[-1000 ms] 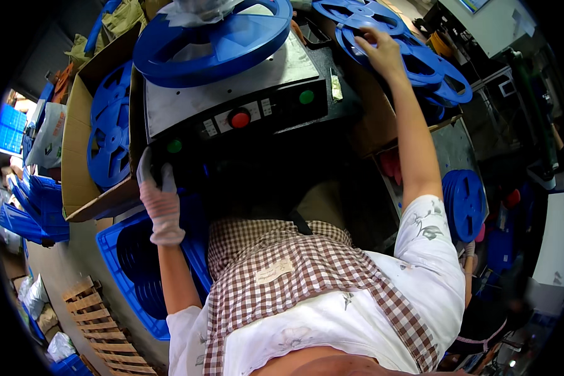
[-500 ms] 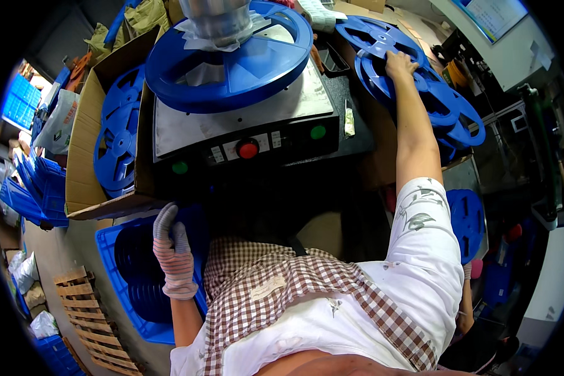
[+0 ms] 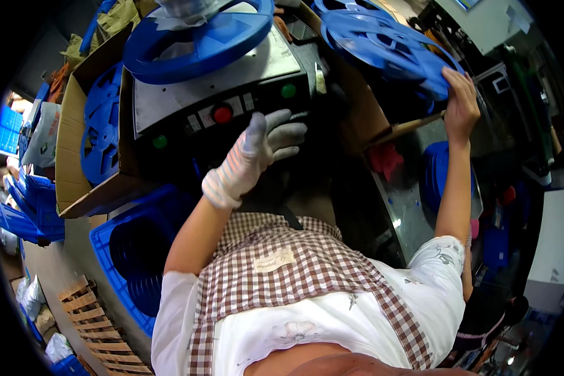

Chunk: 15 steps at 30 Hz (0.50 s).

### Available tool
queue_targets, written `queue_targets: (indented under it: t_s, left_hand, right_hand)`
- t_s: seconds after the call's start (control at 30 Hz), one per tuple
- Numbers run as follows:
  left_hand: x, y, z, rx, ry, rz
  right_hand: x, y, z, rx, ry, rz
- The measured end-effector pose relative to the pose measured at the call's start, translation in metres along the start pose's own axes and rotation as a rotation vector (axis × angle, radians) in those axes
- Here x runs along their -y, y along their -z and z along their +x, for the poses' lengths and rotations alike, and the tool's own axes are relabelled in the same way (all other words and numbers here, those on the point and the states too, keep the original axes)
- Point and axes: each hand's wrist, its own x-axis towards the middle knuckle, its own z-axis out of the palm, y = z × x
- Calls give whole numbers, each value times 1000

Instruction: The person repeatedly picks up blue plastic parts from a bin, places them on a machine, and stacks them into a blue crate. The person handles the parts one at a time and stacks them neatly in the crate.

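My right hand point(image 3: 461, 105), bare, grips the near right rim of a blue plastic reel flange point(image 3: 382, 47), thumb at the edge. This spoked disc lies tilted over more blue discs at the open top of a cardboard box point(image 3: 360, 103). My left hand point(image 3: 257, 153), in a striped knit glove with grey fingertips, is raised in front of the machine point(image 3: 222, 100). Its fingers are spread and hold nothing. On top of that machine, with its red knob point(image 3: 222, 113) and green buttons, sits a large blue spoked wheel point(image 3: 232, 41) under a clear cylinder point(image 3: 188, 7).
Left of the machine, a cardboard box point(image 3: 69, 156) holds blue reel flanges point(image 3: 100, 147). Below it stands a blue crate point(image 3: 106, 250) with dark discs. A wooden pallet point(image 3: 94, 319) lies on the floor. At right are stacked blue discs point(image 3: 437, 175) and part of another person point(image 3: 482, 326).
My right hand has come nearer, from the middle of the blue discs to the near rim of one. My left hand has risen rightward from beside the crate to the machine's front.
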Motion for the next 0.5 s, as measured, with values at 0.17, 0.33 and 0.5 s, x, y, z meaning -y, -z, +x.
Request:
queue_targets:
  t_s: [0.17,0.33,0.5]
  left_hand:
    - [13,-9,19,96,-14,-358]
    - [11,-47,-26,-242,-240,-214]
    - [25,-60,-43,-220,-672,671]
  right_hand:
    - [82,77,-51,21,61,10]
    - [124,91,-69,-16,-350,261]
    - [199,55,-73,167,-967,1435]
